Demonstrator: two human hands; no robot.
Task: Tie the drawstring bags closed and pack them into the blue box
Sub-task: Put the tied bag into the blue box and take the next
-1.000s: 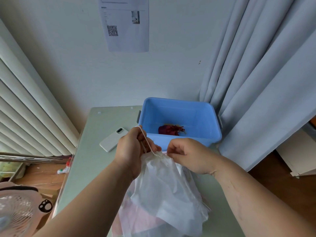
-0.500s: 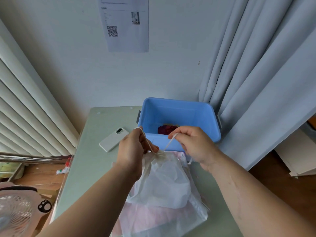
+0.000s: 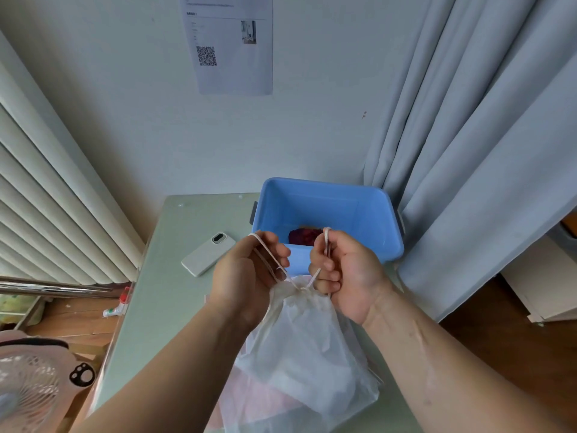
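Closest to me, my two bare forearms come in from the bottom corners and meet over a white drawstring bag [image 3: 307, 354] of thin, crinkled, half-sheer fabric. It sags full and soft on the pale green table [image 3: 162, 307], partly on top of a flat piece of pale pink cloth [image 3: 249, 404]. The mouth of the bag is gathered into tight puckers between my wrists. My left hand [image 3: 249, 276] is turned palm inward with the fingers curled, and the thin off-white left cord [image 3: 269, 261] loops over my forefinger and runs taut down to the gathered neck. My right hand [image 3: 346, 276] is balled into a fist, knuckles to the left, gripping the right cord [image 3: 326, 242], which sticks out above the thumb and comes out below toward the same puckered neck. So both hands are closed round cord, one strand each. To the left past my knuckles lies a smooth white phone [image 3: 208, 254], back up, at a slant. Straight behind my hands stands the blue box [image 3: 327, 207], glossy plastic with rounded corners, and a dark red bag [image 3: 304, 235] lies bunched on its floor. Beyond are a printed sheet with a QR code [image 3: 234, 45] on the wall and grey curtain [image 3: 468, 151] folds on the right.
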